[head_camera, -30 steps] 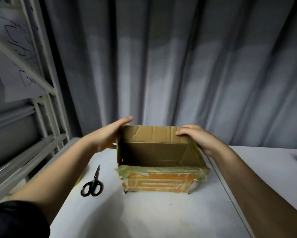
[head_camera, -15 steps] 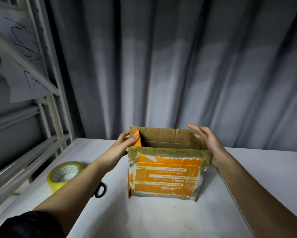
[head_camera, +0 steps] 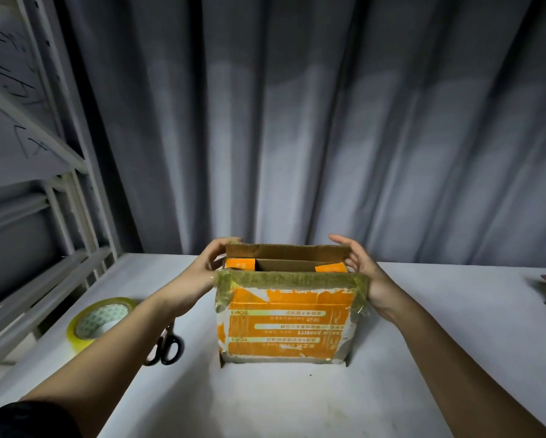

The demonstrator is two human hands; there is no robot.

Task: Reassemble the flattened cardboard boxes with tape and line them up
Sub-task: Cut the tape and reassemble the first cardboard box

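left hand, right hand, seemingly relaxed, flanking box

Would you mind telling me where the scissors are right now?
The scissors lie on the white table left of the cardboard box, partly hidden under the left forearm, beside the yellow tape roll.

dim rm | light from above/front | curtain top dark | wide-angle bend @ edges | soft focus
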